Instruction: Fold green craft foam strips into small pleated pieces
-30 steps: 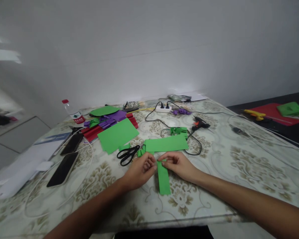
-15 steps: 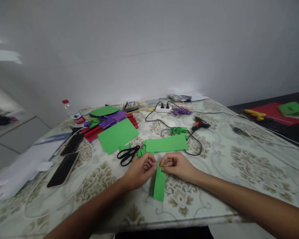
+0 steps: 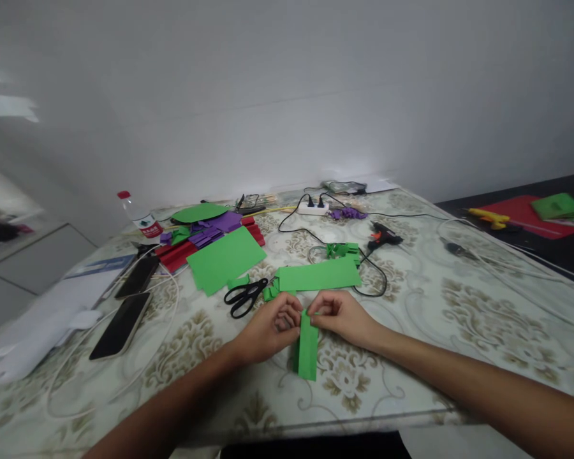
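A folded strip of green paper (image 3: 309, 350) hangs down between my hands over the front of the table. My right hand (image 3: 337, 313) pinches its upper end between thumb and fingers. On the other side of that end, my left hand (image 3: 272, 325) has curled fingers, with thumb and fingertips at the strip's top left edge. Just beyond the hands lies a wider green paper strip (image 3: 319, 275). Black-handled scissors (image 3: 245, 297) rest to the left of it, beside small green scraps (image 3: 270, 292).
Green sheets (image 3: 227, 258), red and purple paper pieces and a bottle (image 3: 141, 218) stand at the back left. Two phones (image 3: 121, 326) lie left. A glue gun (image 3: 384, 236), fringed green paper (image 3: 343, 250) and a power strip (image 3: 314, 208) are farther back, with cables across the cloth.
The green strip has turned and hangs more upright, its lower end shifted slightly right. My left fingertips have moved in to its top edge. My right hand keeps its pinch.
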`<state>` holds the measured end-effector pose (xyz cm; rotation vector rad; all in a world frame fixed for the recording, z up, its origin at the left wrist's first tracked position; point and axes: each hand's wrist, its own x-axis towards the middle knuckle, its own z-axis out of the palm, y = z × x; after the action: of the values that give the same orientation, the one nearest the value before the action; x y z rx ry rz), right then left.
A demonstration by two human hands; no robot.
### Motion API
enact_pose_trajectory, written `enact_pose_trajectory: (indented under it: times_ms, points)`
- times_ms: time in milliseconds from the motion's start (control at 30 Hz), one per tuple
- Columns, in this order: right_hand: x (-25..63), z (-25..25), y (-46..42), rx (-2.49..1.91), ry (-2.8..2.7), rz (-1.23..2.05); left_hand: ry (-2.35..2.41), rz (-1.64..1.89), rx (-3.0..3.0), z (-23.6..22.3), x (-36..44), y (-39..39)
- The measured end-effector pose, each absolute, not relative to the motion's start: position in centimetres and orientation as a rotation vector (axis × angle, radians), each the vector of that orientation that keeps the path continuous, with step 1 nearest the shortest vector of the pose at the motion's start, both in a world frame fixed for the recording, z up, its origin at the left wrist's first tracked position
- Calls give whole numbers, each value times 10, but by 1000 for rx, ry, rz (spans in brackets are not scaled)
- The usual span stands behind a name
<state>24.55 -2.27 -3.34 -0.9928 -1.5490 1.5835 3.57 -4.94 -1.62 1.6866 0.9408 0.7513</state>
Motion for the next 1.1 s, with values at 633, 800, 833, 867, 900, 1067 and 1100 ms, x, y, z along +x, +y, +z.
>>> enact_pose_trajectory:
  times_ms: [633,800,833,867,900,1067,1100]
  points:
    - [248,-33,-23,-929,-1579,1630,1054,806,1861,-16,35,-49]
    - [248,-33,-22,-915,-1575,1658,1051,805,1889,-14,35,-48]
    - [249,-33,-22,-910,-1571,1666,1055,806,1892,-14,35,-48]
    - [249,-33,-22,-908,-1568,1670,1057,806,1895,-14,35,-48]
    - [249,-33,-22,-908,-1565,1673,1057,806,1899,-14,35,-48]
    - [249,-33,-22,-899,-1534,1697,1053,797,1914,-14,34,-47]
    - [248,-33,-22,-897,-1529,1702,1055,795,1911,-14,34,-47]
